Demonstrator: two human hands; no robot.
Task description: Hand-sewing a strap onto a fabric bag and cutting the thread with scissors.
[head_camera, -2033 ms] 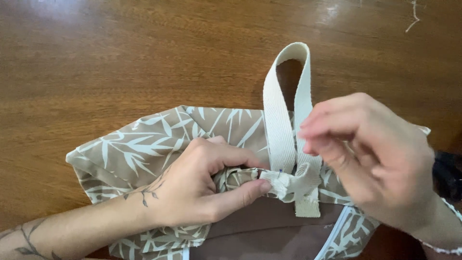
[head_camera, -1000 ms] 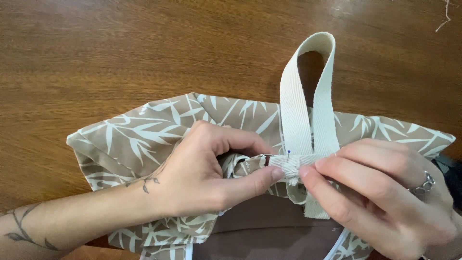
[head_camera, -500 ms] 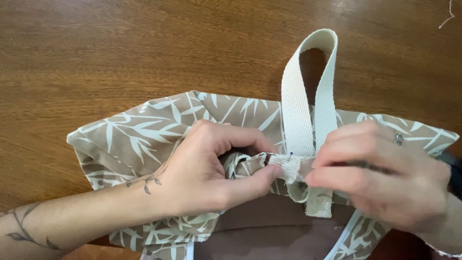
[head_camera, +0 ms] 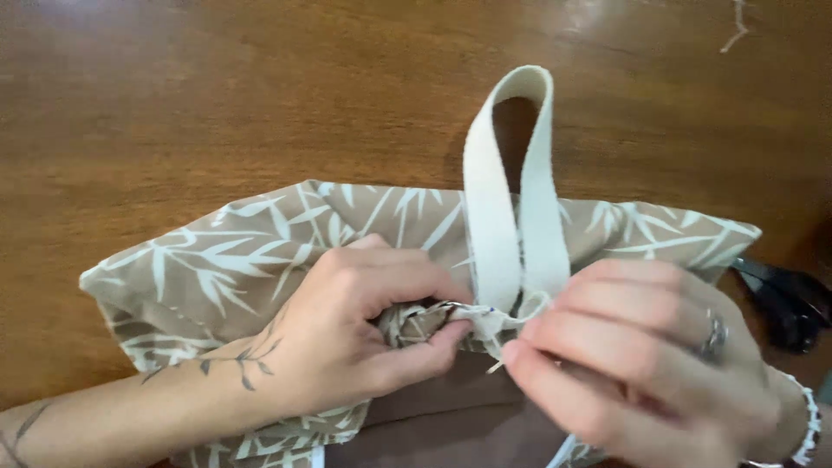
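The left hand (head_camera: pixel 347 334) has its fingers (head_camera: pixel 433 342) closed in a pinch on a bunched fold of the fabric bag (head_camera: pixel 260 260), thumb below and forefinger curled over the top, at the point where the webbing strap (head_camera: pixel 490 234) meets the bag's upper edge. Directly to the right of that pinch, touching it, the right hand (head_camera: pixel 641 364) has its fingers (head_camera: pixel 529 351) closed on the folded cream end of the strap; a pin with a small blue head (head_camera: pixel 492 308) sits in the fold between the two sets of fingertips. A short loose thread hangs just below the right forefinger. The strap is off-white woven webbing, one piece, doubled into a single upright loop that rises away from the fingers with its two legs side by side and its bend at the far end. The bag is one item, tan cloth printed with white leaf sprays, lying flat and spreading left and right of the fingers; a plain brown lining (head_camera: pixel 451 425) shows on the near side, beneath both hands. The right hand wears one ring (head_camera: pixel 712 336) and one beaded bracelet (head_camera: pixel 808 425) at the wrist; the left forearm bears a leaf tattoo. A dark object (head_camera: pixel 784 299), not identifiable with certainty, lies beyond the right hand at the bag's right corner. All rests on one brown wooden table (head_camera: pixel 217 95), with a scrap of pale thread (head_camera: pixel 737 30) at its far right.
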